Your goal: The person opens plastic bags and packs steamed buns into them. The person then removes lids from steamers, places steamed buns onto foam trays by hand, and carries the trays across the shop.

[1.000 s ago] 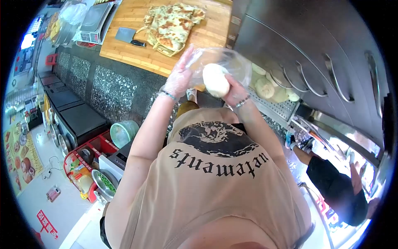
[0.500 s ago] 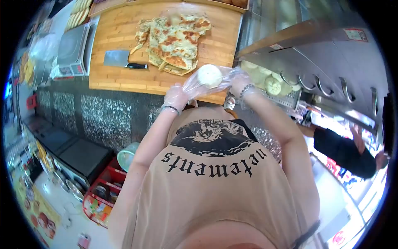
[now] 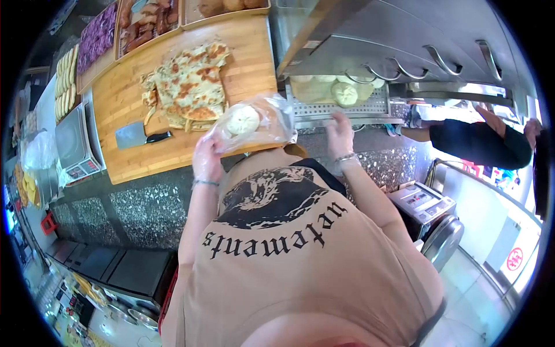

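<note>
My left hand (image 3: 208, 159), in a thin clear glove, grips the edge of a clear plastic bag (image 3: 279, 120). Inside the bag is a white steamed bun (image 3: 243, 120), held over the near edge of the wooden cutting board (image 3: 124, 165). My right hand (image 3: 340, 137) is off the bag, its fingers stretched out and nothing visible in them. It is just below a perforated metal tray (image 3: 318, 110), on which another steamed bun (image 3: 345, 95) sits. A browned flatbread (image 3: 193, 84) lies on the board, with a cleaver (image 3: 132, 135) to its left.
Trays of purple shredded vegetable (image 3: 97, 37) and browned meat (image 3: 147, 26) line the board's far side. A boxy scale (image 3: 75, 144) stands left. Metal hooks (image 3: 410, 69) hang over the bun tray. Another person's dark sleeve (image 3: 480, 141) shows at right.
My right hand has let go of the bag and moved toward the bun tray. My left hand still has the bagged bun. The view has turned to the right.
</note>
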Motion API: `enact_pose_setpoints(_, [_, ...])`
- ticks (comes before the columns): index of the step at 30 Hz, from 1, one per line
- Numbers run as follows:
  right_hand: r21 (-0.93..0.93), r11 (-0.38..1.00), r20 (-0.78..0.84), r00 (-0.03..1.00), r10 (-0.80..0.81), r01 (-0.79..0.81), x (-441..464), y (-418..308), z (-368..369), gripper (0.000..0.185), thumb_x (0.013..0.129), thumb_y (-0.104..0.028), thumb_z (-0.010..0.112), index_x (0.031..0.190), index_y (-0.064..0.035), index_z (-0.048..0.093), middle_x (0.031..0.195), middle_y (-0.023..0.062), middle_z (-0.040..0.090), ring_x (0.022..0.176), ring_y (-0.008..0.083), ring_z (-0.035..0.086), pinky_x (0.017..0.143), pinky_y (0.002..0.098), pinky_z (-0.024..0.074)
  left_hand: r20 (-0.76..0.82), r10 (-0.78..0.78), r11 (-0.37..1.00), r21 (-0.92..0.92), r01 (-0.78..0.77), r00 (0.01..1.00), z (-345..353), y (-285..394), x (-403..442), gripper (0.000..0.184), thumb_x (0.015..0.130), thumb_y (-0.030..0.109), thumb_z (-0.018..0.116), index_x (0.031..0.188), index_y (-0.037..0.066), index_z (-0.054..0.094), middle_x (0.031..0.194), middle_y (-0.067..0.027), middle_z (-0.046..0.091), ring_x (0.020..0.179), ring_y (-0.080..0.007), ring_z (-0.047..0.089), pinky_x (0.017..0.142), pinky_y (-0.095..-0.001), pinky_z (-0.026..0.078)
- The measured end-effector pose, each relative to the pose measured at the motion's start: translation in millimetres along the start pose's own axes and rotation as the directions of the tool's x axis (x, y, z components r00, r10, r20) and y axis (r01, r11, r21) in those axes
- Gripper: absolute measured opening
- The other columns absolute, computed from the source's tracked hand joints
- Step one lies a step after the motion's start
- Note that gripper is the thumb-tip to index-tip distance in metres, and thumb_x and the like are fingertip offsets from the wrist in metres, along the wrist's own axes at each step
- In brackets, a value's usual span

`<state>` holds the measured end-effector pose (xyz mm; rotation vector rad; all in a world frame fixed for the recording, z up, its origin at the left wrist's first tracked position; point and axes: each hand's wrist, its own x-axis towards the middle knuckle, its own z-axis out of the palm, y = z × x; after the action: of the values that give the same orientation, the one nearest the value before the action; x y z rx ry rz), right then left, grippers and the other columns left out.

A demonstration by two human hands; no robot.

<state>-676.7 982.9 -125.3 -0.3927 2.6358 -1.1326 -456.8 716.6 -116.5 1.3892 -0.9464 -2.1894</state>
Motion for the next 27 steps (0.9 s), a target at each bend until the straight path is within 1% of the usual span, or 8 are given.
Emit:
enact_pose_setpoints(1, [0.152,0.911,-0.034,0.919,0.392,-0.383,2,22,-2,0.025,0.081,-0.014,0.063,0.101,0.0006,0.059,0.117,0.0168,0.058,0.113,0.0271,0.053,0.094,0.0354,0.0426,-0.002,-0.035,0.999,-0.029,0.034,0.999,3,4,-8,0.026,0.084,0.007,0.049,0.109,0.003,0.057,0.091,-0.0031,0.056,0.079,-0.0122,0.051,0.069,-0.0254,0.044])
enact_pose_setpoints(4, [-0.284,0.891,0.374,0.815,0.442,-0.353,27,121,-1,0.031,0.086,-0.017,0.058,0.107,0.0047,0.055,0.113,0.0151,0.06,0.11,0.0221,0.054,0.091,0.0319,0.0445,0.031,-0.093,0.991,-0.098,0.096,0.995,12,7,-25,0.033,0.085,0.007,0.048,0.117,0.003,0.053,0.093,-0.0032,0.056,0.078,-0.0129,0.051,0.071,-0.0268,0.044])
enact_pose_setpoints(9, [-0.257,0.948,0.282,0.923,0.261,-0.19,83,154,40,0.029,0.087,-0.012,0.054,0.11,0.006,0.051,0.101,0.0134,0.063,0.098,0.0244,0.06,0.089,0.0329,0.0481,-0.106,-0.004,0.997,-0.083,-0.004,0.994,16,-3,-37,0.023,0.086,0.01,0.049,0.107,0.005,0.056,0.089,-0.002,0.056,0.078,-0.012,0.052,0.071,-0.0278,0.044])
enact_pose_setpoints(11, [0.589,0.702,0.365,0.907,0.212,-0.401,116,194,63,0.035,0.085,-0.017,0.058,0.111,0.0054,0.052,0.096,0.0138,0.065,0.095,0.0261,0.062,0.087,0.0362,0.049,-0.129,0.028,0.996,-0.077,-0.038,0.991,23,-6,-43,0.019,0.086,0.011,0.05,0.103,0.005,0.056,0.086,-0.0013,0.056,0.077,-0.0116,0.052,0.07,-0.0273,0.043])
enact_pose_setpoints(17, [0.762,0.314,0.644,0.712,-0.28,-0.566,240,251,103,0.029,0.087,-0.019,0.048,0.113,-0.0085,0.058,0.117,0.0042,0.058,0.113,0.0261,0.051,0.098,0.036,0.0372,-0.227,0.102,0.995,0.015,-0.101,0.969,24,-12,-47,0.013,0.088,0.016,0.052,0.094,0.007,0.059,0.078,0.0002,0.056,0.067,-0.0082,0.051,0.06,-0.0223,0.04])
enact_pose_setpoints(19, [0.828,0.134,0.547,0.837,0.015,-0.544,227,225,105,0.031,0.088,-0.021,0.047,0.116,-0.01,0.055,0.121,0.0044,0.056,0.113,0.0242,0.051,0.099,0.0348,0.0335,-0.211,0.1,0.995,0.007,-0.1,0.972,26,-11,-46,0.014,0.088,0.017,0.052,0.095,0.008,0.06,0.075,0.0017,0.056,0.065,-0.0073,0.051,0.058,-0.0216,0.039])
enact_pose_setpoints(22, [0.612,0.631,0.474,0.86,0.189,-0.477,166,103,34,0.04,0.091,-0.017,0.047,0.129,-0.006,0.043,0.127,0.007,0.048,0.115,0.0223,0.05,0.093,0.0334,0.0406,-0.083,0.115,0.992,0.063,-0.11,0.99,10,-10,-38,0.013,0.088,0.016,0.05,0.093,0.009,0.061,0.075,0.0022,0.056,0.066,-0.0078,0.053,0.059,-0.0211,0.041])
enact_pose_setpoints(27, [0.745,0.668,-0.089,0.991,0.097,0.001,72,-63,-66,0.057,0.086,-0.011,0.058,0.138,-0.0095,0.036,0.13,0.0088,0.045,0.114,0.0195,0.048,0.095,0.0349,0.0408,0.023,-0.001,1.0,0.02,0.0,1.0,6,5,-35,0.008,0.086,0.004,0.047,0.088,0.007,0.054,0.076,-0.0022,0.057,0.067,-0.0116,0.055,0.058,-0.024,0.044])
